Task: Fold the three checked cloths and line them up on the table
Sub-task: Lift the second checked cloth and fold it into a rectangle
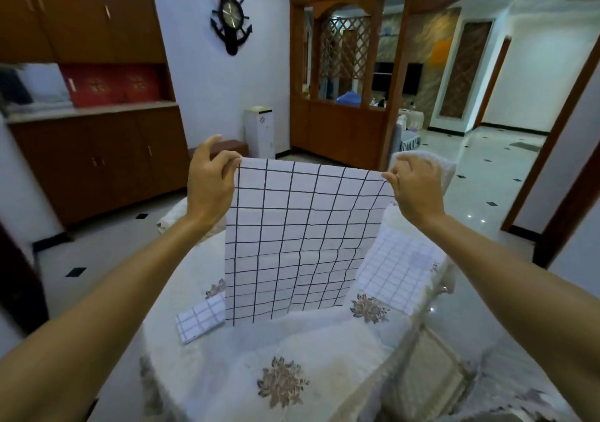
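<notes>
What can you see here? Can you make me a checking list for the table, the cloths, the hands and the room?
Surface: table under a pale flowered tablecloth.
Job's things: big-check cloth held up open, its lower edge down at the tabletop; small folded cloth lies at left; fine-check cloth lies at right, and I cannot tell if it is folded.
Clutter: nothing seen.
Hands: left hand and right hand each pinch a top corner of the big-check cloth.
Cables: nothing seen.
Surroundings: anchor-shaped wall clock, wooden cabinets, covered chair back behind the right hand, tiled floor.
</notes>
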